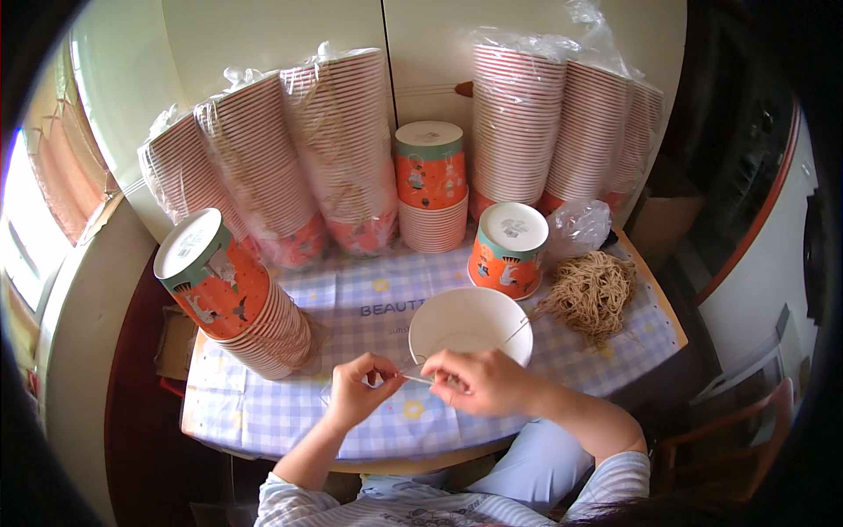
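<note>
A thin pale strand [416, 379] runs between my two hands; whether it is cord or a slim rod I cannot make out. My left hand [358, 388] pinches its left end between thumb and fingertips. At the other end, the curled fingers of my right hand [474, 381] close on it and hide part of it. Just beyond my hands a white paper bucket [461, 318] lies tipped with its open mouth toward me. A short tan string [518, 328] shows against the bucket's right inner wall. The right hand overlaps the bucket's near rim.
A heap of tan strings [594, 297] lies at the right. An upside-down orange bucket [507, 263] stands behind the white one. Nested orange buckets [224, 285] lean at the left, with another stack [430, 180] at the back. Tall plastic-wrapped stacks [342, 132] line the checked tablecloth's [351, 439] far side.
</note>
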A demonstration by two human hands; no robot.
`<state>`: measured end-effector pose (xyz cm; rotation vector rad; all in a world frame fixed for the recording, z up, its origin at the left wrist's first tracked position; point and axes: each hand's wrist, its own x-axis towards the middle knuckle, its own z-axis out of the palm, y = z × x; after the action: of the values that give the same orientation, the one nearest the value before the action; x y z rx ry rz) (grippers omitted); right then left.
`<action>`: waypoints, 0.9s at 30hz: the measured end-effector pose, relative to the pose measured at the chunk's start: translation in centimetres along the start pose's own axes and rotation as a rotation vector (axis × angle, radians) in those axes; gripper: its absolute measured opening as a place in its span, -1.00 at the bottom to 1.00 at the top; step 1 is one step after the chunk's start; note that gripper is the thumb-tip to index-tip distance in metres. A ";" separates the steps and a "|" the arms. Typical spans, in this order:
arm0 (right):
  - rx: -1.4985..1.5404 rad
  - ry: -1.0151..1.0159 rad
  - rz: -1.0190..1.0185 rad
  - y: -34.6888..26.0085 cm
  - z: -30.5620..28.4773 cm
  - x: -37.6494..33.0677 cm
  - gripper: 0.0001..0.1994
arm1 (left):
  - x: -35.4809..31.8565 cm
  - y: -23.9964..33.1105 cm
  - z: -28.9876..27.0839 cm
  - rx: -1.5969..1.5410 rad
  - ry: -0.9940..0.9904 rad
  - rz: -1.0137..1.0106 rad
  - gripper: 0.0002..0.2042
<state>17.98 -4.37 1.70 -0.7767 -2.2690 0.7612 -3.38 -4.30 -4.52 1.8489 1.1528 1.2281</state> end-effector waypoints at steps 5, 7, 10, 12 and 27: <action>-0.478 -0.088 -0.185 -1.3 3.2 -1.8 -0.88 | -2.9 -1.1 2.9 -0.010 0.180 0.053 -0.86; -0.737 -0.154 -0.196 -1.4 4.1 -2.4 -0.93 | -3.6 -1.7 4.0 -0.031 0.232 0.061 -0.86; -0.790 -0.134 -0.241 -0.3 4.7 -2.3 -0.92 | -4.2 -2.4 5.3 -0.045 0.281 0.071 -0.87; -0.768 -0.145 -0.240 0.3 4.3 -2.0 -0.91 | -4.4 -2.8 6.0 -0.112 0.309 0.020 -0.88; -0.808 -0.242 -0.207 2.2 3.5 -2.5 -0.97 | -3.8 -2.7 6.9 -0.826 0.054 -0.435 -0.86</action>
<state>17.86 -5.69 -2.90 -0.7923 -2.8400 -0.2111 1.49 -6.85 -10.75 0.9030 0.8195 1.2341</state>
